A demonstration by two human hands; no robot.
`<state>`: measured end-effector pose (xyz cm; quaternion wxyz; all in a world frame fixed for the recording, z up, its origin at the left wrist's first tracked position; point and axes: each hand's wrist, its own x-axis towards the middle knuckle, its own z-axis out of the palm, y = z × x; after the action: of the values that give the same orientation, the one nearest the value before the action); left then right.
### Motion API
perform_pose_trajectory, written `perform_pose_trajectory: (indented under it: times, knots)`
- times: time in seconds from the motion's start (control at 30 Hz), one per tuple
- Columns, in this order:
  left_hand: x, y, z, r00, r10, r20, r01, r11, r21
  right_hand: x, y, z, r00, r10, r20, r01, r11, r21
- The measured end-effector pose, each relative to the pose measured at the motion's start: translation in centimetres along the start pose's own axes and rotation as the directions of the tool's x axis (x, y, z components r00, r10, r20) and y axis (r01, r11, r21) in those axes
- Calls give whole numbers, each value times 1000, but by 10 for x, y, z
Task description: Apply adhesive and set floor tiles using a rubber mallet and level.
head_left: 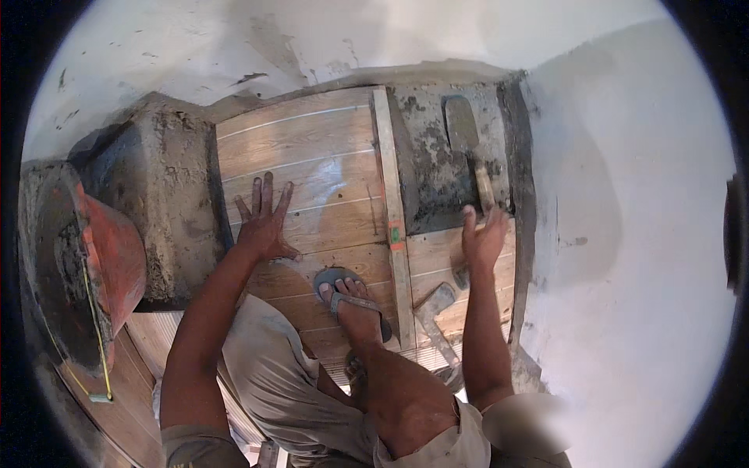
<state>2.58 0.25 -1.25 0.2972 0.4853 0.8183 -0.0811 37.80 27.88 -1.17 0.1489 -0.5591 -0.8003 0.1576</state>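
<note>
Fingers spread, my left hand lies flat on the wood-look floor tiles. My right hand is open, thumb and fingers apart, by the handle end of a trowel; whether they touch is unclear. The trowel rests on a rough mortar bed, its wooden handle toward me. Between my hands, a long straight bar with a small green insert, like a spirit level, lies over the tiles. A hammer lies on the tiles right of the bar, below my right hand.
An orange-red mortar basin with yellow string tips sideways at the left, beside a grey mortar-covered block. White walls close off the far and right sides. My sandalled foot stands on the tiles beside the bar.
</note>
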Motion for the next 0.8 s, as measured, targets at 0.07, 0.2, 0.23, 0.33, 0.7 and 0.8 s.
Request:
perform_pose_trajectory:
  times: [0.07,0.2,0.23,0.33,0.7,0.8]
  knots:
    - [-1,-1,2,1000,13,7,-13,1000,5,19,17,4,995,-57,-86,43,988,-151]
    - [0,6,-1,1000,-14,-13,14,999,52,52,30,26,995,-99,26,102,979,-175]
    - [0,8,0,999,-26,-24,28,997,73,57,31,30,996,-91,9,91,971,-219]
    - [1,12,5,995,-55,-82,60,996,62,66,26,33,999,-13,49,25,966,-256]
    - [7,22,4,996,-72,-57,74,996,40,88,42,33,970,47,238,8,975,-223]
    - [6,22,3,996,-71,-59,73,997,30,80,37,13,985,-35,168,58,989,-136]
